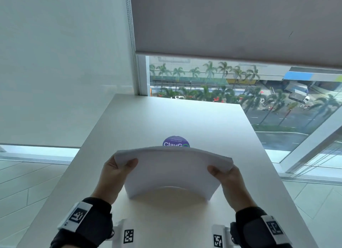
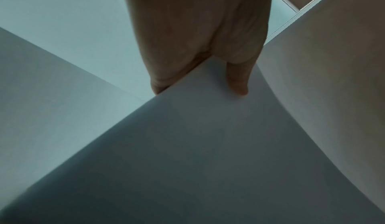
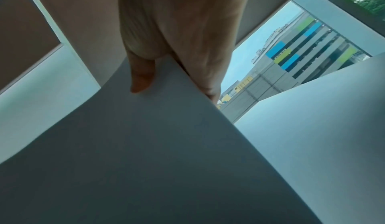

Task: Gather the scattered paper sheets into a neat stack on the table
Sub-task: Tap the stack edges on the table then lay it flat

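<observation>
We are holding the paper stack upright above the bench, its long axis running side to side; the left hand and right hand are each pinching one end, equally near, thumbs facing us.

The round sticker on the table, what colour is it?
Purple sticker with white letters; head view shows it best.

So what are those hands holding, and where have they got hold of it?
A stack of paper sheets, bowed upward. The left hand pinches its left edge and the right hand its right edge, thumbs on top.
</observation>
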`<state>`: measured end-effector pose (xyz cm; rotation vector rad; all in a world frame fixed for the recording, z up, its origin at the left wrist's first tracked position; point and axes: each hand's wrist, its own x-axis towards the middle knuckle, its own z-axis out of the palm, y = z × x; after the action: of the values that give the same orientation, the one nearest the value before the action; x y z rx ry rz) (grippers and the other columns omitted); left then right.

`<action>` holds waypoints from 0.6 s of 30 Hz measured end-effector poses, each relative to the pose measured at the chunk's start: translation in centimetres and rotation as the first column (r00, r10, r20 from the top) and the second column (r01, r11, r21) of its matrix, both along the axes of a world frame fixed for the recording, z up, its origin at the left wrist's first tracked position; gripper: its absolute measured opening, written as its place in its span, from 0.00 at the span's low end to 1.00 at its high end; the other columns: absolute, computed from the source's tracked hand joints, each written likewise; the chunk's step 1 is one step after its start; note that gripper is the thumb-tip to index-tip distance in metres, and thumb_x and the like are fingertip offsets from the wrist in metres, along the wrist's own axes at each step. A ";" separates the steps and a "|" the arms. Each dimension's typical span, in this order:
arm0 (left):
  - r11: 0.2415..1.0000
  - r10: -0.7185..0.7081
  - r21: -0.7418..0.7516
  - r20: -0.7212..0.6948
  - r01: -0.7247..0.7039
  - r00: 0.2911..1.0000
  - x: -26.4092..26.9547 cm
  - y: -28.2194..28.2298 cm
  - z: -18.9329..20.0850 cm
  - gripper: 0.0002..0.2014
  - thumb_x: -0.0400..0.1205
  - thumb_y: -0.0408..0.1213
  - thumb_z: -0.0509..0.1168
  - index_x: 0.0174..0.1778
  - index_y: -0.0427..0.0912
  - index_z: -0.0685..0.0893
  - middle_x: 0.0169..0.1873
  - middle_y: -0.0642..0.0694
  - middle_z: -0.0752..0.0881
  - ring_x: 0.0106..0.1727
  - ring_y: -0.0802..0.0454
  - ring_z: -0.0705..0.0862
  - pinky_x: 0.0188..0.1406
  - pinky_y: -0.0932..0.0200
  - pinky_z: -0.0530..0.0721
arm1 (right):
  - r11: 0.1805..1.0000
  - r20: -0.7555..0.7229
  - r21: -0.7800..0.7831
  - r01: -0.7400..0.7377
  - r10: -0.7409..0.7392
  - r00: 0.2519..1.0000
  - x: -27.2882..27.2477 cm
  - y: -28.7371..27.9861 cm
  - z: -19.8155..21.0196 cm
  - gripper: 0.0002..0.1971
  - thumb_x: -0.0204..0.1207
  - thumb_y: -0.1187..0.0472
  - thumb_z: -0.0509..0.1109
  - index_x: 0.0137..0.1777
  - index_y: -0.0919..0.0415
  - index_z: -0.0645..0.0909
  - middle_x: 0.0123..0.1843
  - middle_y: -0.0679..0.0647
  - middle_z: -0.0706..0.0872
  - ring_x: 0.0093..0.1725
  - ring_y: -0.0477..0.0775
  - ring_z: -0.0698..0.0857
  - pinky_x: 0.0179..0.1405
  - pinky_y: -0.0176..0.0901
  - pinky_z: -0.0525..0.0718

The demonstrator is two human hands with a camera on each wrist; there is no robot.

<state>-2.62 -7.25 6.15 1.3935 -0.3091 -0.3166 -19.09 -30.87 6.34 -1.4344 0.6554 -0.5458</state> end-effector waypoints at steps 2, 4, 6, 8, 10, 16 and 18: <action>1.000 -0.003 -0.009 0.008 0.003 1.000 -0.1 0.0 0.0 0.06 0.66 0.34 0.68 0.38 0.40 0.82 0.25 0.58 0.87 0.28 0.65 0.82 0.29 0.74 0.79 | 1.000 -0.007 -0.008 0.018 -0.019 1.000 0.1 0.2 -0.2 0.14 0.71 0.79 0.70 0.39 0.59 0.86 0.28 0.44 0.91 0.30 0.39 0.86 0.35 0.36 0.83; 1.000 -0.004 -0.014 0.028 0.005 1.000 -0.3 -0.2 0.2 0.05 0.66 0.33 0.68 0.35 0.40 0.79 0.23 0.59 0.83 0.26 0.64 0.79 0.26 0.74 0.76 | 0.999 0.015 -0.005 0.039 -0.039 0.999 0.2 0.3 -0.2 0.14 0.71 0.80 0.69 0.38 0.59 0.85 0.26 0.43 0.90 0.27 0.36 0.85 0.30 0.28 0.83; 1.000 0.009 -0.027 0.049 -0.007 0.999 -0.4 -0.3 0.7 0.05 0.66 0.33 0.68 0.33 0.40 0.77 0.21 0.59 0.82 0.25 0.65 0.77 0.25 0.74 0.75 | 0.999 0.044 -0.003 0.049 -0.049 0.998 0.2 0.3 0.1 0.14 0.71 0.80 0.69 0.37 0.60 0.85 0.26 0.43 0.90 0.26 0.36 0.85 0.28 0.25 0.82; 0.999 0.021 -0.033 0.063 -0.019 0.998 -0.3 -0.2 1.1 0.06 0.66 0.34 0.69 0.33 0.42 0.78 0.22 0.59 0.83 0.25 0.65 0.78 0.25 0.74 0.76 | 0.999 0.067 -0.013 0.040 -0.039 0.997 0.1 0.2 0.6 0.14 0.70 0.80 0.70 0.36 0.59 0.85 0.25 0.43 0.89 0.26 0.37 0.84 0.28 0.25 0.82; 0.998 0.043 -0.040 0.064 -0.041 0.997 -0.3 -0.1 1.5 0.09 0.63 0.39 0.73 0.33 0.45 0.78 0.22 0.59 0.83 0.24 0.66 0.78 0.25 0.75 0.76 | 1.000 0.085 -0.012 0.013 -0.012 0.996 -0.1 -0.1 1.0 0.14 0.69 0.80 0.70 0.34 0.59 0.83 0.24 0.44 0.87 0.27 0.40 0.83 0.29 0.32 0.81; 0.981 0.190 0.022 0.017 -0.190 0.982 -0.7 -1.1 2.5 0.10 0.73 0.41 0.68 0.30 0.45 0.75 0.29 0.47 0.71 0.30 0.57 0.69 0.30 0.65 0.68 | 1.000 0.087 -0.028 0.000 0.002 0.996 -0.5 -0.3 1.0 0.15 0.65 0.79 0.75 0.36 0.56 0.82 0.26 0.41 0.84 0.28 0.40 0.80 0.27 0.28 0.76; 0.973 0.222 0.056 0.032 -0.223 0.975 -0.5 -1.4 2.3 0.13 0.79 0.36 0.64 0.28 0.45 0.74 0.30 0.46 0.70 0.33 0.53 0.67 0.32 0.60 0.65 | 1.000 0.076 -0.025 0.004 -0.002 0.997 -0.6 -0.3 0.8 0.15 0.65 0.79 0.74 0.38 0.57 0.82 0.28 0.43 0.85 0.28 0.40 0.81 0.28 0.26 0.77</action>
<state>-3.13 -8.65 8.45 1.4760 -0.1634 -0.1233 -19.67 -31.14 7.17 -1.4297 0.5921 -0.6094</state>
